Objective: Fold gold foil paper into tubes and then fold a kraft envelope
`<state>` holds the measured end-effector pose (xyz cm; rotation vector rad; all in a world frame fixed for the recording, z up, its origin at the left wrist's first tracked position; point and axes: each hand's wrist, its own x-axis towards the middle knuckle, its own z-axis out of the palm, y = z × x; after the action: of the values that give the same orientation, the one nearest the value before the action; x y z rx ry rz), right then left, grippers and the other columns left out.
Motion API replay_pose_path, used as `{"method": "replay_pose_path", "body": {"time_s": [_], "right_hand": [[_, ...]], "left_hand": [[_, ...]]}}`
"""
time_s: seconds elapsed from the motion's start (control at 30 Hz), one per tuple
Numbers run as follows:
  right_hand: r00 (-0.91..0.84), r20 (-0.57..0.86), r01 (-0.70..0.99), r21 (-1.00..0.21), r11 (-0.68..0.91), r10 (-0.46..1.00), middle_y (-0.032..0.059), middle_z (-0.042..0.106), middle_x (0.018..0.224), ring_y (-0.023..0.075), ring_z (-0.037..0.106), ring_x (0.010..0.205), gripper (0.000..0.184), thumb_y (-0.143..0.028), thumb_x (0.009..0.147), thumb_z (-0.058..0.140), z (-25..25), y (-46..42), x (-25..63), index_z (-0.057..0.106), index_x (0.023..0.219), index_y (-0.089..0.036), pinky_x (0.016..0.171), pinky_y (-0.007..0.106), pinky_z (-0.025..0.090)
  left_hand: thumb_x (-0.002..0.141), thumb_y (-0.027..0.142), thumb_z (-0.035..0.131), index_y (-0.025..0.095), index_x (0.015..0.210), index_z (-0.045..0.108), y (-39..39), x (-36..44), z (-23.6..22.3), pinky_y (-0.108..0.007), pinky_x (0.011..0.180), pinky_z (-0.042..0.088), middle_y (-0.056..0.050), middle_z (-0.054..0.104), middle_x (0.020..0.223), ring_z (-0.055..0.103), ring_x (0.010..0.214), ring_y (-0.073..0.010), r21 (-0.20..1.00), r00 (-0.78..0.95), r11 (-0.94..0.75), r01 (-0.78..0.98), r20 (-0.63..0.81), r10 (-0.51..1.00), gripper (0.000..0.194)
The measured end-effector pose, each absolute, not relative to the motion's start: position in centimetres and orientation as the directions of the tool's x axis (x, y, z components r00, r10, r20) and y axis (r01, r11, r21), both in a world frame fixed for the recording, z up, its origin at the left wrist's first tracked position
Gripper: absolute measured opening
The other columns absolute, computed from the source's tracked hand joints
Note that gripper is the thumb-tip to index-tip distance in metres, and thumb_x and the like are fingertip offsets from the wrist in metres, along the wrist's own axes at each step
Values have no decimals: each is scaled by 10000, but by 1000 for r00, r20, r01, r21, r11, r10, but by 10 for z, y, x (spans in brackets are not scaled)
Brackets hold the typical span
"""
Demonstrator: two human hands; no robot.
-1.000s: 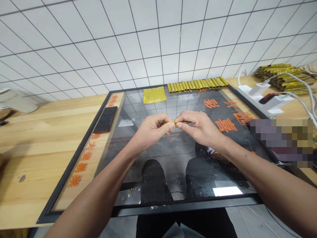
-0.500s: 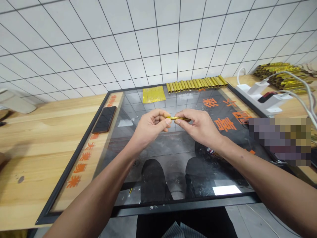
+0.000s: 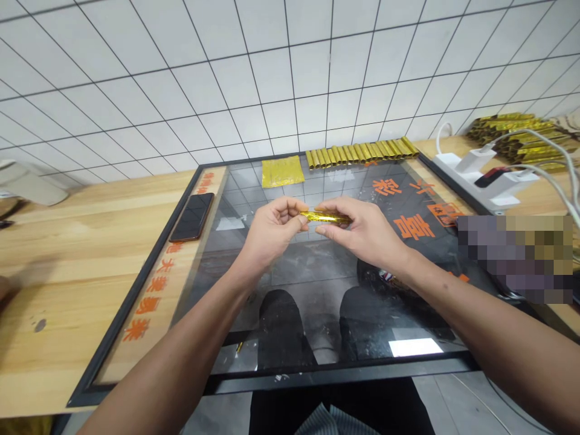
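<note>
Between my two hands, above the black-framed glass panel [image 3: 308, 272], is a rolled tube of gold foil paper [image 3: 324, 217]. My left hand [image 3: 278, 226] pinches its left end between thumb and fingers. My right hand [image 3: 357, 226] grips the other end, its fingers along the back and its thumb in front. Beyond my hands, a flat stack of gold foil sheets [image 3: 283, 172] lies near the panel's far edge. Beside it on the right runs a row of gold foil tubes [image 3: 357, 153], set side by side.
A smartphone [image 3: 193, 216] lies on the panel's left side. At the right stand a white power strip [image 3: 471, 175] with plugs and cables and, behind it, a pile of gold tubes [image 3: 516, 139]. A tiled wall [image 3: 308, 72] closes off the back.
The gold foil in my hands has gone from a thin, narrow shape to a fuller, rounder tube. My right thumb has shifted slightly; both hands stay in nearly the same place.
</note>
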<state>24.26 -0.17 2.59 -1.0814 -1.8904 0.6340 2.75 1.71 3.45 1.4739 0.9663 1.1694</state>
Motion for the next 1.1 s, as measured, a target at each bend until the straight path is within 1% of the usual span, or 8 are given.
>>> {"method": "replay_pose_path", "body": {"time_s": [0.13, 0.33, 0.53, 0.7, 0.8, 0.9, 1.0, 1.1], "right_hand": [[-286, 310, 347, -849, 399, 907, 37, 799, 992, 207, 705, 845, 315, -477, 1060, 641, 27, -1, 243, 810, 1152, -229, 748, 332, 517], [-302, 230, 405, -848, 343, 925, 1, 683, 760, 165, 600, 707, 287, -418, 1050, 626, 29, 0, 244, 803, 976, -204, 660, 301, 409], [-260, 257, 425, -835, 349, 931, 3, 684, 749, 158, 563, 684, 256, -397, 1011, 663, 31, 1, 243, 786, 916, -194, 640, 301, 380], [-248, 316, 451, -799, 397, 916, 11, 737, 803, 169, 602, 727, 232, -373, 1007, 676, 28, 1, 245, 784, 907, -194, 674, 303, 405], [-236, 341, 477, -775, 414, 910, 9, 751, 797, 166, 609, 716, 227, -357, 1006, 677, 28, -1, 244, 793, 898, -195, 672, 300, 415], [-250, 337, 487, -767, 418, 908, 14, 762, 801, 166, 614, 708, 233, -353, 1009, 670, 28, -2, 243, 805, 907, -193, 671, 299, 423], [-260, 330, 463, -782, 418, 907, 15, 759, 797, 165, 613, 710, 241, -366, 1010, 676, 29, -2, 241, 805, 913, -187, 675, 297, 431], [-272, 323, 438, -798, 415, 907, 4, 733, 766, 155, 597, 697, 253, -366, 1017, 669, 29, -3, 240, 794, 892, -185, 663, 292, 426]], "left_hand": [[802, 158, 747, 184, 924, 739, 15, 29, 29, -271, 736, 547, -3, 741, 806, 690, 752, -137, 949, 227, -305, 77, 281, 932, 125], [832, 146, 709, 191, 975, 744, 12, 32, 22, -291, 793, 568, -15, 764, 871, 721, 813, -152, 934, 271, -342, 102, 305, 913, 154], [828, 171, 746, 176, 1064, 715, 15, 32, 23, -281, 768, 587, -18, 766, 887, 769, 811, -153, 973, 297, -229, 0, 219, 930, 238], [785, 170, 792, 171, 1060, 704, 15, 34, 23, -292, 816, 604, -19, 771, 904, 770, 817, -145, 986, 294, -160, -50, 167, 941, 289], [766, 206, 842, 176, 1064, 704, 13, 35, 23, -289, 794, 603, -12, 763, 887, 755, 807, -144, 992, 285, -123, -15, 122, 951, 330], [813, 330, 861, 177, 1030, 705, 12, 34, 25, -300, 762, 605, -12, 760, 832, 760, 768, -159, 996, 293, -79, 42, 63, 954, 308], [864, 439, 832, 174, 949, 734, 11, 33, 27, -303, 739, 601, -35, 773, 817, 766, 767, -178, 988, 312, -88, 123, 46, 949, 295], [920, 465, 765, 169, 872, 747, 11, 32, 27, -306, 711, 601, -56, 787, 816, 751, 732, -175, 978, 334, -120, 172, 57, 941, 301]]}}
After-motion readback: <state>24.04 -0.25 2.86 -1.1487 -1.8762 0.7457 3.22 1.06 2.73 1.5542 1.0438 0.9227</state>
